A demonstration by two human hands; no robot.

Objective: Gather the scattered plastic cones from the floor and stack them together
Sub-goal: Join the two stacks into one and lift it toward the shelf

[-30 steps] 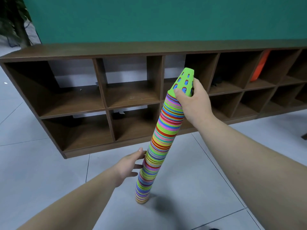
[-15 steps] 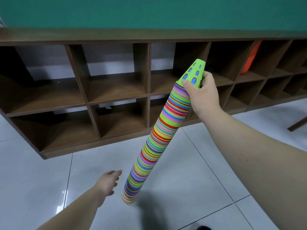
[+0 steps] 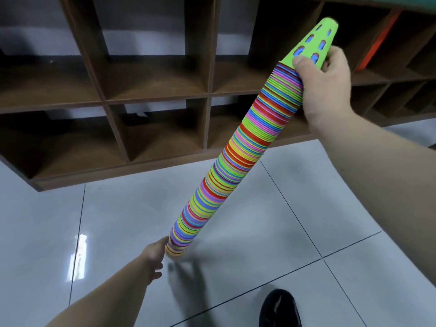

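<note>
Cone stack (image 3: 236, 161) in right grip (image 3: 325, 83)

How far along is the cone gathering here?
Done: many cones sit nested in one tall stack. In hand: the right hand grips its green top cone, stack tilted; the left hand is at its base, grip blurred. Left: no loose cones show on the visible floor.

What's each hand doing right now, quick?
Left hand: at the base of the cone stack, blurred; grip cannot be told.
Right hand: closed round the stack's top, thumb on the green cone.
</note>
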